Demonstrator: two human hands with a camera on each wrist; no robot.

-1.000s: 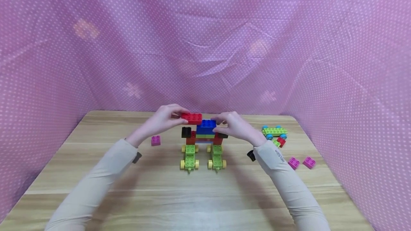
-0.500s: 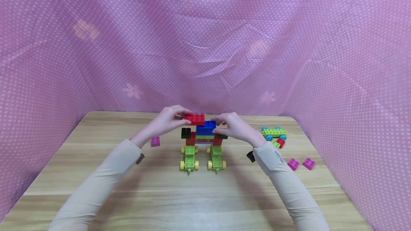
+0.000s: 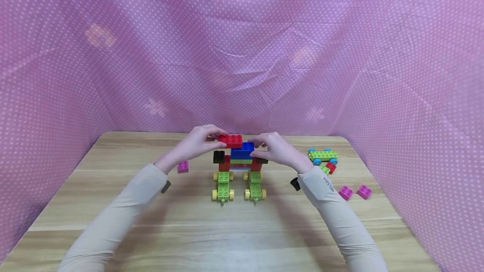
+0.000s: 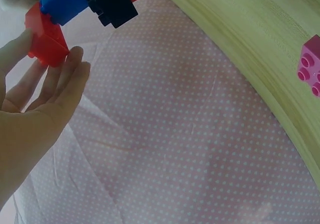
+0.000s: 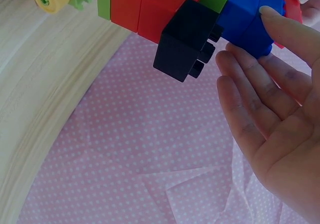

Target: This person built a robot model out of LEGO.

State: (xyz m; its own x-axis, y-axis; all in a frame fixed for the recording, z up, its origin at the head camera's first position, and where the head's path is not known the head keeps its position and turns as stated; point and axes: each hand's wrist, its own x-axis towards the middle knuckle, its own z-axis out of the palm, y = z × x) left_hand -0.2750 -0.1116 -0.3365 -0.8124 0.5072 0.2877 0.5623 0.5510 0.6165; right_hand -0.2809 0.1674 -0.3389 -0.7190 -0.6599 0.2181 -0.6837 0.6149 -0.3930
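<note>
My left hand [image 3: 199,141] pinches a red eight-stud brick [image 3: 231,140] between thumb and fingers. In the left wrist view that red brick [image 4: 46,36] meets the studded top of the blue bricks [image 4: 64,1], overhanging to the left; whether it is pressed down I cannot tell. Those blue bricks [image 3: 240,153] crown a built figure with black bricks [image 3: 219,157] out at each side, red bricks [image 3: 224,164] below, and two green wheeled bases [image 3: 223,190] as feet. My right hand [image 3: 275,149] grips the blue bricks from the right, thumb in front, as the right wrist view confirms.
One pink brick [image 3: 183,167] lies left of the figure. Over on the right are a green wheeled base with blue wheels [image 3: 323,155], a small red brick [image 3: 331,168], a lime brick [image 3: 325,170] and two pink bricks [image 3: 345,192]. Dotted pink cloth [image 3: 242,53] encloses the table.
My left hand has shifted a little to the right with the red brick, so it now overlaps the left part of the blue top. The right hand holds its place.
</note>
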